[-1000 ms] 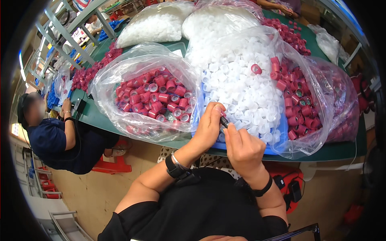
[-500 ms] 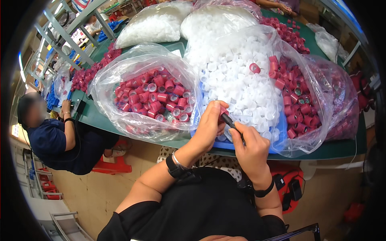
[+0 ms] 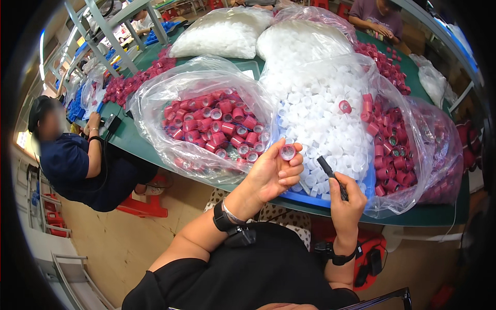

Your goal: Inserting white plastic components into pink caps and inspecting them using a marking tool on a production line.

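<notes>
Between the thumb and fingers of my left hand (image 3: 274, 173) is a red cap (image 3: 288, 152), its round opening with a pale inside facing up toward me. My right hand (image 3: 345, 199) grips a black pen-like tool (image 3: 326, 168), whose tip points up and left, apart from the cap. Both hands are over the near edge of a blue tray (image 3: 305, 198) heaped with white plastic caps (image 3: 315, 121). Left of them, an open clear bag (image 3: 150, 126) holds many red caps (image 3: 214, 124). On the right, another open clear bag (image 3: 431, 155) holds more red caps (image 3: 392, 160).
Filled bags of white pieces (image 3: 222, 36) stand at the back of the green table (image 3: 126, 147). Loose red caps (image 3: 137, 80) lie in a row at far left. One co-worker (image 3: 72, 155) sits at the left, another (image 3: 377, 20) at the far right. Metal frame posts (image 3: 106, 49) rise at left.
The black tool has come away from the red cap, and my hands have moved apart. My left hand has turned the cap's opening upward. The whole view has shifted slightly.
</notes>
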